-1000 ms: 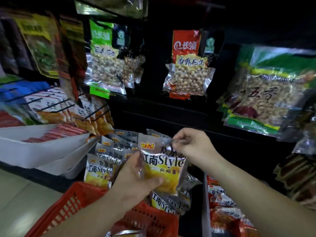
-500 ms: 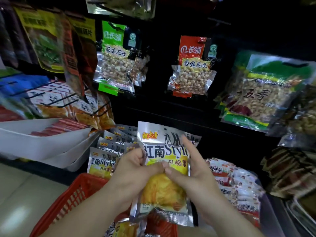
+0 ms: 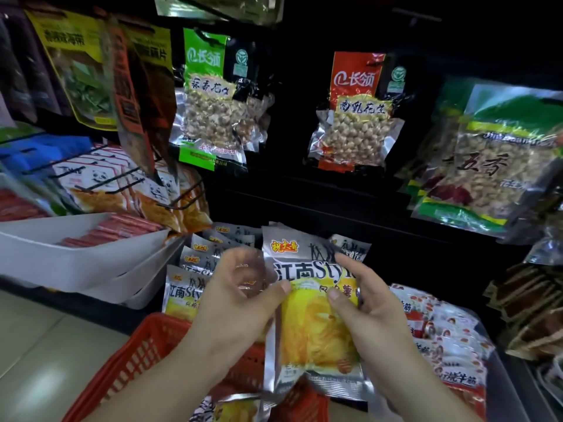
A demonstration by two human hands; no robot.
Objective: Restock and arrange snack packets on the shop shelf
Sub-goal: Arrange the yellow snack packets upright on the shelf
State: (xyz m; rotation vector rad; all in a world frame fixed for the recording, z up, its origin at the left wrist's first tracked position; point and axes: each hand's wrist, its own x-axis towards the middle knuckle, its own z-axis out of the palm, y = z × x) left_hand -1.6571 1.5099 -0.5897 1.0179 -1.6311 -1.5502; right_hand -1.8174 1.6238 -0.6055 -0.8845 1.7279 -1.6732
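A flat, silver-foil snack packet is held upright, long axis running top to bottom. Its left edge is pinched by the left hand and its right edge by the right hand, with fingers curled behind and thumbs on the glossy, crinkled front. The row of matching packets stands beyond and left of the fingers, nearer the left hand. A red mesh basket lies below them.

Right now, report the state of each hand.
Left hand: closed, gripping the left edge of the silver-and-yellow foil snack packet.
Right hand: closed, pinching the same packet's right edge.
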